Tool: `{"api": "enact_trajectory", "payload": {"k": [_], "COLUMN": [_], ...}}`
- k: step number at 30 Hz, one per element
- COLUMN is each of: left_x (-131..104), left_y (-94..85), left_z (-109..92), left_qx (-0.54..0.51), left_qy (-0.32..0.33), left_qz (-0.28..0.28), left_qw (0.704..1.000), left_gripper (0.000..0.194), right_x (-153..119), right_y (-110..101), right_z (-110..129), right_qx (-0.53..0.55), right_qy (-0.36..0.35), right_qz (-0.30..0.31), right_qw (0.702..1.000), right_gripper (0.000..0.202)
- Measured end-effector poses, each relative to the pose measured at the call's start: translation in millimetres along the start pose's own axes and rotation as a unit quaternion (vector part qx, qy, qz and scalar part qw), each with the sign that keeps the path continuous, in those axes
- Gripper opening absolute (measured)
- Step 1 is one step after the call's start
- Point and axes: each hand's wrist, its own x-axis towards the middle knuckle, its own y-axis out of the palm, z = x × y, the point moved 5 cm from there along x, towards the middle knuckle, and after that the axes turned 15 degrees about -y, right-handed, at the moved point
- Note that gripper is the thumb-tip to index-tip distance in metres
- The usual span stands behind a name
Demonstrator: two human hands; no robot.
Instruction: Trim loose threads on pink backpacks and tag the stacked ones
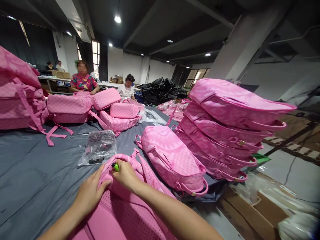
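A pink backpack [125,213] lies right in front of me, its dotted mesh panel facing up. My left hand [91,191] is closed on the upper left edge of its fabric, with the thumb on top. Held in the fist of my right hand [125,175] is a small tool with a bright green and black end [115,167]; its working end is hidden. That hand rests against the same top edge, close beside my left hand. A clear plastic bag [99,148] with dark contents lies just beyond.
At my right stand another pink backpack [175,158] and a tall stack of pink backpacks [225,126]. More pink bags [70,108] line the far left of the grey-covered table [32,180]. An open cardboard box [252,213] sits low at right. Two people [83,81] are across the table.
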Motion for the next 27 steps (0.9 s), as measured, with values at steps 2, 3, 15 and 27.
{"api": "enact_trajectory", "payload": {"k": [2, 3, 15, 27], "left_x": [-0.5, -0.5, 2.3, -0.6], "left_y": [0.7, 1.1, 2.4, -6.2], "left_z": [0.3, 0.4, 1.7, -7.9], "left_qx": [-0.004, -0.007, -0.036, -0.037], "left_qy": [0.000, 0.001, 0.006, -0.071], "left_qz": [-0.002, -0.003, 0.020, 0.072], "left_qw": [1.000, 1.000, 0.999, 0.994], "left_gripper": [0.062, 0.061, 0.064, 0.075], "right_x": [-1.5, -2.0, -0.2, -92.6], "right_y": [0.1, 0.2, 3.5, -35.7], "right_z": [-1.6, -2.1, 10.2, -65.2], "right_qx": [0.000, -0.001, -0.165, -0.360], "right_qy": [-0.043, -0.070, -0.243, -0.215], "right_qz": [0.001, 0.007, 0.074, 0.201], "right_qw": [0.999, 0.998, 0.953, 0.885], "right_gripper": [0.015, 0.015, 0.018, 0.023]}}
